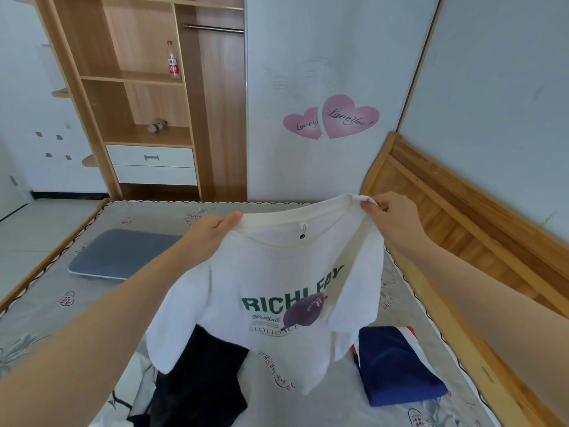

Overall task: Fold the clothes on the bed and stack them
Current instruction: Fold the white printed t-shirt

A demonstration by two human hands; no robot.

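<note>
Both hands (212, 232), T-shirt (271, 291) collar-up, vertical.

The scene was evenly lit by soft, bright daylight; only faint shadows were cast. Straight lines were bowed at the edges by wide-angle distortion.

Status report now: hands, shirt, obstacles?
Left hand and right hand pinch white T-shirt shoulders, held up. Black garment unfolded below. Folded navy piece right.

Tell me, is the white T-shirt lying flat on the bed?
No, both hands, the left hand and right hand, hold the white T-shirt up by its shoulders above the bed.
</note>
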